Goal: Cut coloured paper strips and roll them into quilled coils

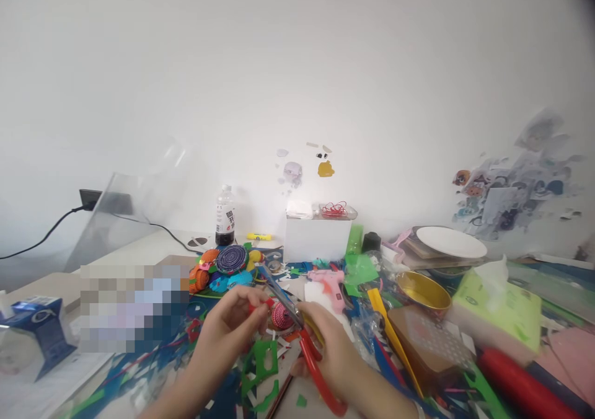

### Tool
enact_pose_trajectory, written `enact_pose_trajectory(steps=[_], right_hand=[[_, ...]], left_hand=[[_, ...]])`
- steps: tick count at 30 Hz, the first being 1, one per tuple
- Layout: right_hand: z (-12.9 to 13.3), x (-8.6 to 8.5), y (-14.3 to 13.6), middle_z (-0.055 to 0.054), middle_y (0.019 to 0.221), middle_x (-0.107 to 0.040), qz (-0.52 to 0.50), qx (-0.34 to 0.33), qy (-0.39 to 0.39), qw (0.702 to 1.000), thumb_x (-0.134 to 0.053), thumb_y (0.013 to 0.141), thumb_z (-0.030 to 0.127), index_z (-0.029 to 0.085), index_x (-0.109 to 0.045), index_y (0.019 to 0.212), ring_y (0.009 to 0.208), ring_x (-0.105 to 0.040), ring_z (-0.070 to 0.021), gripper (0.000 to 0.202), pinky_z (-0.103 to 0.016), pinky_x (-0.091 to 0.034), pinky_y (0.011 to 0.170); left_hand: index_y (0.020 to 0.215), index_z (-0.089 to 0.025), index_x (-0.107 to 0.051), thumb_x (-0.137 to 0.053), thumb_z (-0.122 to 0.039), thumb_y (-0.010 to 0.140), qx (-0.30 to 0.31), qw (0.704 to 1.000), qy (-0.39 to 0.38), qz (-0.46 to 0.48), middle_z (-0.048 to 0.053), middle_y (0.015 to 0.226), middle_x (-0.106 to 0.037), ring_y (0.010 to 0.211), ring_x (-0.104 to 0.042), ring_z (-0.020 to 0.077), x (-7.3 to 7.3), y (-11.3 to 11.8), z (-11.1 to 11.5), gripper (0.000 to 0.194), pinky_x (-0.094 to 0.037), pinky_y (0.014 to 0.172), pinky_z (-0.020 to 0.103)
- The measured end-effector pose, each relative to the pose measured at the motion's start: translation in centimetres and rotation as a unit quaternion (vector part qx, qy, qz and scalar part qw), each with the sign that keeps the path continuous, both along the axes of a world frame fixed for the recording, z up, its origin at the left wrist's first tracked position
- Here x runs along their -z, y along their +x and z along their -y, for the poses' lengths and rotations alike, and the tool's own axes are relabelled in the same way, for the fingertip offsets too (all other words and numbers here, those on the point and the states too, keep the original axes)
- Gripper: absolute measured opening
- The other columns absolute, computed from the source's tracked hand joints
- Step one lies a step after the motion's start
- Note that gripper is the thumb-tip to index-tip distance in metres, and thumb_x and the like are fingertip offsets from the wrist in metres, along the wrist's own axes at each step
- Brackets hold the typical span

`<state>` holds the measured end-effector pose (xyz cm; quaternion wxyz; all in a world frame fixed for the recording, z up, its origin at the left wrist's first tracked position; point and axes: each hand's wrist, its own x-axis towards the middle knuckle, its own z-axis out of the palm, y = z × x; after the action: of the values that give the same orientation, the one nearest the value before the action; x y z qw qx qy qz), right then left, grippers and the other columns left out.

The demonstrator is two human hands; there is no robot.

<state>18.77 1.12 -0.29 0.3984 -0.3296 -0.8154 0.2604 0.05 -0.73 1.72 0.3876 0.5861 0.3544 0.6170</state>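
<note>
My right hand (328,338) is wrapped round the handles of a pair of scissors (313,360), red outside and yellow inside, whose blades point up and to the left. Just left of the blades, my left hand (239,317) pinches a small red piece (260,305); its exact kind is too blurred to tell. A round pink-and-red woven piece (281,315) shows between the two hands, partly behind the scissors. Below it lie cut green sheet scraps (264,363). Beyond my left hand sit colourful round woven pieces, among them a dark blue disc (232,258).
A pink glue gun (329,282) lies beyond my right hand. Behind it stand a white box (317,239) and a bottle (225,217). To the right are a yellow bowl (425,292), a tissue pack (497,304) and a white plate (450,242). Scraps litter the table.
</note>
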Motion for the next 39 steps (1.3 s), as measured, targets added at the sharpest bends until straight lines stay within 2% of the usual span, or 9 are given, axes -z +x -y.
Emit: enact_pose_trajectory(steps=[4, 8, 14, 19, 26, 33, 39], right_hand=[[0.4, -0.2, 0.1, -0.007, 0.104, -0.051, 0.023, -0.003, 0.025, 0.999, -0.063, 0.068, 0.034, 0.023, -0.042, 0.118, 0.086, -0.051, -0.0219, 0.055, -0.031, -0.043, 0.073], [0.4, 0.0, 0.0, -0.006, 0.098, -0.051, 0.039, -0.020, 0.053, 0.998, -0.062, 0.068, 0.040, 0.022, -0.043, 0.115, 0.082, -0.050, -0.0216, 0.054, -0.030, -0.042, 0.069], [0.3, 0.3, -0.2, -0.007, 0.099, -0.051, 0.037, -0.032, 0.061, 0.997, -0.060, 0.069, 0.045, 0.021, -0.043, 0.116, 0.083, -0.049, -0.0225, 0.056, -0.030, -0.041, 0.069], [0.2, 0.5, -0.1, -0.007, 0.103, -0.051, 0.040, -0.031, 0.049, 0.997, -0.062, 0.069, 0.044, 0.021, -0.043, 0.118, 0.085, -0.050, -0.0229, 0.057, -0.031, -0.042, 0.071], [0.0, 0.7, -0.2, -0.009, 0.112, -0.050, 0.030, -0.042, 0.050, 0.997, -0.063, 0.070, 0.043, 0.021, -0.042, 0.121, 0.098, -0.049, -0.0247, 0.059, -0.032, -0.041, 0.082], [-0.2, 0.7, -0.2, -0.008, 0.108, -0.054, 0.031, -0.044, 0.020, 0.998, -0.063, 0.070, 0.036, 0.022, -0.042, 0.122, 0.094, -0.053, -0.0237, 0.057, -0.031, -0.044, 0.079], [-0.4, 0.8, -0.1, -0.009, 0.108, -0.055, 0.050, -0.041, 0.029, 0.997, -0.060, 0.072, 0.033, 0.020, -0.043, 0.122, 0.096, -0.052, -0.0253, 0.055, -0.032, -0.042, 0.082]], left_hand=[[0.071, -0.021, -0.048, -0.058, -0.026, 0.076, -0.019, 1.000, -0.005, 0.004, -0.003, 0.073, -0.056, 0.052, -0.052, 0.0090, -0.1, 0.1, 0.2, 0.012, -0.045, 0.047, 0.022], [0.070, -0.020, -0.047, -0.057, -0.028, 0.076, -0.019, 1.000, -0.011, -0.002, -0.003, 0.066, -0.054, 0.051, -0.053, 0.0102, -0.5, 0.4, 0.6, 0.015, -0.045, 0.047, 0.023], [0.068, -0.020, -0.048, -0.059, -0.025, 0.074, -0.030, 1.000, -0.008, -0.002, -0.002, 0.071, -0.058, 0.053, -0.054, 0.0104, -0.4, 0.6, 0.7, 0.014, -0.045, 0.048, 0.023], [0.067, -0.020, -0.049, -0.059, -0.024, 0.075, -0.024, 1.000, 0.003, -0.002, -0.003, 0.068, -0.057, 0.053, -0.056, 0.0106, -0.5, 0.6, 0.7, 0.013, -0.046, 0.048, 0.022], [0.065, -0.020, -0.049, -0.059, -0.023, 0.075, -0.023, 1.000, 0.004, -0.012, -0.004, 0.062, -0.057, 0.051, -0.055, 0.0104, -0.6, 0.7, 0.7, 0.014, -0.045, 0.047, 0.021], [0.066, -0.020, -0.050, -0.060, -0.024, 0.074, -0.031, 0.999, 0.003, -0.009, -0.004, 0.061, -0.057, 0.050, -0.055, 0.0107, -0.4, 0.5, 0.5, 0.013, -0.045, 0.047, 0.022], [0.067, -0.020, -0.052, -0.060, -0.024, 0.074, -0.036, 0.999, -0.001, -0.025, -0.002, 0.064, -0.060, 0.053, -0.058, 0.0128, -0.4, 0.3, 0.3, 0.011, -0.048, 0.050, 0.024]])
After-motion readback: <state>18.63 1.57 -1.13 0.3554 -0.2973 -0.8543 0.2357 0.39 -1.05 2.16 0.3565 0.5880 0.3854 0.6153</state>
